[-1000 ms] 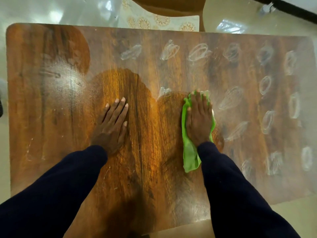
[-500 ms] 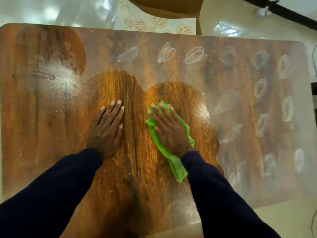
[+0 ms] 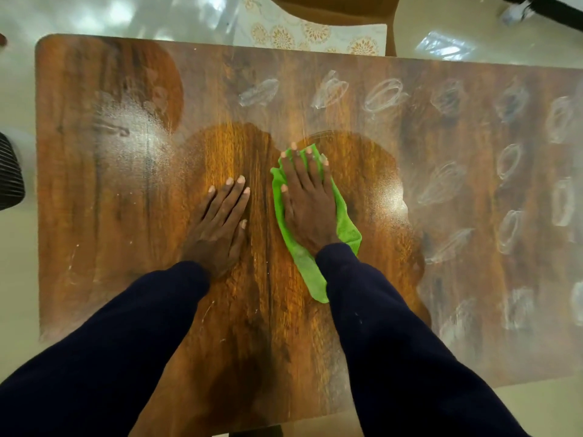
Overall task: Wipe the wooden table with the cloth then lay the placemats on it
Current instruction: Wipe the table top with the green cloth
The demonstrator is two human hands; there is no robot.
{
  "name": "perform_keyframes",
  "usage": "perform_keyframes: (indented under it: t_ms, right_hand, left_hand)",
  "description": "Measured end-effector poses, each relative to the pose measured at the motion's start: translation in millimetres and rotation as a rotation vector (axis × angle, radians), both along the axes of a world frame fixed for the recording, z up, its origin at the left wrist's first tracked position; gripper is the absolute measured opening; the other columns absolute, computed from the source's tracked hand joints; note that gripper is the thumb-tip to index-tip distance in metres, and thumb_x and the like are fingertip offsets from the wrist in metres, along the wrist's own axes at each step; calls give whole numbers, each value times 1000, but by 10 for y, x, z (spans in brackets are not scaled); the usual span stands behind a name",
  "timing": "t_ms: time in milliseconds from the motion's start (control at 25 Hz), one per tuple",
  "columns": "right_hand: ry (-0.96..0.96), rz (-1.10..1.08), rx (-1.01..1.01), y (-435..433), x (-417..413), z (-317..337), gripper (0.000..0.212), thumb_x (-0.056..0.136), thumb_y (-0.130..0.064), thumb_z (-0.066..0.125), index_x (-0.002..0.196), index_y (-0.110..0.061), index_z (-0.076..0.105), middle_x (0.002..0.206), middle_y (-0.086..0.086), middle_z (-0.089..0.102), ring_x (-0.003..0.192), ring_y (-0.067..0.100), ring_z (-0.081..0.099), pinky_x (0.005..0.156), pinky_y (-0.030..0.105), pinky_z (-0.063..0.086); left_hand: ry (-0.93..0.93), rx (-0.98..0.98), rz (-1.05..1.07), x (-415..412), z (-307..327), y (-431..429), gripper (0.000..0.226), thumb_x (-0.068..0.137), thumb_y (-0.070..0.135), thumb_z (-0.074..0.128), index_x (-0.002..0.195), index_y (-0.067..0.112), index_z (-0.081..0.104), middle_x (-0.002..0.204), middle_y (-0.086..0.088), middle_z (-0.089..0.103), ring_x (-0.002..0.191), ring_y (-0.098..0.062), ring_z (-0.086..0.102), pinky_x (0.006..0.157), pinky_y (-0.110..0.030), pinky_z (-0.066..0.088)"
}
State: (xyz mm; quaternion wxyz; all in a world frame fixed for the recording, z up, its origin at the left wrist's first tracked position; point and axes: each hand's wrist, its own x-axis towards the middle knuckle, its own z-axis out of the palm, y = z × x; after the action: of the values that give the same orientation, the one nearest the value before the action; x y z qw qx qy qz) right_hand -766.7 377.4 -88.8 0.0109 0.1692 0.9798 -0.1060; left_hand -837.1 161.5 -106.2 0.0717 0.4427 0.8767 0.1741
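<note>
A wooden table point(image 3: 104, 222) fills the view, dusty white over much of its top, with a darker clean patch in the middle. My right hand point(image 3: 307, 203) presses flat on a bright green cloth point(image 3: 307, 269) near the table's centre, fingers spread and pointing away from me. The cloth trails back toward my sleeve. My left hand point(image 3: 220, 227) rests flat and bare on the clean wood just to the left of the cloth. White patterned placemats point(image 3: 315, 34) lie beyond the far edge, on a chair.
Several white scribbled smears point(image 3: 385, 94) mark the right half of the table. A hazy white patch point(image 3: 132, 137) sits at the left. A brown chair point(image 3: 331, 7) stands behind the far edge. A dark striped object point(image 3: 9, 175) pokes in at the left.
My right hand swept the cloth leftward from right of centre, then pushed it a little away from me. The left hand stayed planted. The clean patch has grown.
</note>
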Motion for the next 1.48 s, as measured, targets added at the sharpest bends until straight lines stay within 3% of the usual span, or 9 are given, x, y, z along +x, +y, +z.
perform_keyframes:
  t_ms: [200, 440, 520, 760, 920, 1000, 1120, 1200, 1480]
  right_hand:
    - [-77, 442, -12, 127, 899, 62, 57, 114, -30, 36, 168, -17, 23, 177, 7, 14, 164, 29, 8, 130, 59, 15]
    - [16, -285, 8, 227, 686, 9, 56, 113, -31, 26, 167, -16, 25, 176, 10, 18, 164, 30, 13, 130, 58, 15]
    - [21, -308, 27, -169, 494, -18, 57, 113, -32, 26, 168, -16, 23, 176, 10, 17, 164, 31, 12, 131, 57, 13]
    - [-40, 184, -40, -1524, 1037, 56, 58, 114, -32, 30, 168, -15, 21, 177, 10, 14, 164, 32, 8, 131, 59, 12]
    - [-103, 596, -20, -1568, 1736, 124, 57, 114, -35, 30, 168, -19, 23, 177, 6, 14, 164, 29, 8, 133, 54, 11]
    - [-79, 409, -6, -1404, 1728, 113, 57, 114, -32, 30, 168, -16, 25, 176, 9, 17, 164, 30, 11, 132, 57, 13]
    - [-9, -181, -5, -1437, 1294, 123, 56, 113, -28, 26, 168, -14, 22, 176, 11, 17, 164, 32, 12, 130, 59, 15]
    - [18, -302, 0, -1745, 916, 107, 57, 113, -29, 26, 168, -15, 22, 176, 11, 17, 164, 33, 12, 131, 58, 13]
    - [-41, 477, -24, -2659, 1007, 128, 56, 114, -31, 29, 168, -17, 24, 177, 7, 17, 164, 29, 11, 132, 55, 12]
  left_hand:
    - [9, 12, -6, 3, 6, -5, 55, 112, 23, 33, 164, 3, 28, 173, -13, 21, 162, -28, 16, 129, -55, 21]
    - [34, 63, -4, 18, -28, -44, 53, 112, 18, 36, 162, 2, 32, 172, -15, 25, 161, -29, 20, 129, -54, 21]
    - [16, 110, -8, 11, -25, -45, 51, 111, 15, 39, 160, 0, 36, 170, -17, 30, 160, -31, 25, 129, -54, 22]
    - [-213, 325, 227, -31, 182, -601, 47, 111, 7, 40, 158, 2, 41, 167, -14, 36, 159, -30, 27, 129, -56, 22]
    - [-307, 198, 356, 264, 396, -1883, 48, 114, 19, 34, 160, 6, 39, 168, -8, 35, 159, -22, 26, 133, -42, 15]
    - [-337, 138, 348, 502, 480, -2450, 50, 113, 22, 33, 160, 7, 38, 169, -8, 35, 159, -21, 25, 133, -44, 16]
    - [-367, 83, 412, 849, 523, -3020, 51, 113, 28, 32, 160, 9, 40, 169, -5, 35, 159, -21, 27, 129, -55, 25]
    - [-374, 67, 437, 988, 507, -3166, 52, 113, 30, 31, 160, 10, 40, 169, -4, 35, 158, -21, 28, 128, -57, 26]
    - [-334, 57, 399, 957, 502, -3138, 53, 113, 33, 31, 159, 9, 40, 168, -8, 36, 158, -25, 28, 128, -57, 26]
